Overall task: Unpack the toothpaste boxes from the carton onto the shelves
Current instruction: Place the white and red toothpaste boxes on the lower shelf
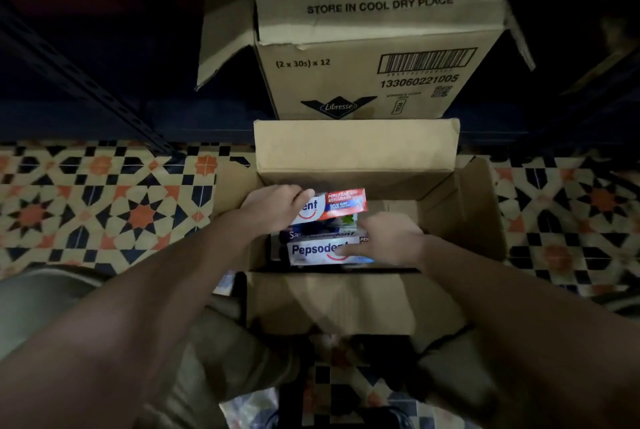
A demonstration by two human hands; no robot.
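Note:
An open brown carton (356, 300) stands on the floor in front of me, flaps spread. Inside lie several toothpaste boxes. My left hand (273, 205) grips the left end of a red and white toothpaste box (341, 205), raised a little above the others. My right hand (388, 238) reaches into the carton, its fingers on a white Pepsodent box (311, 252) near the front; the grip itself is hidden. Between these two lies a dark blue box (318, 233), partly covered.
A larger Libresse carton (363, 75) stands on the dark lower shelf just behind the open carton. A dark metal shelf upright (104, 96) slants at the left. The floor (104, 207) is patterned tile. My knees show at the bottom.

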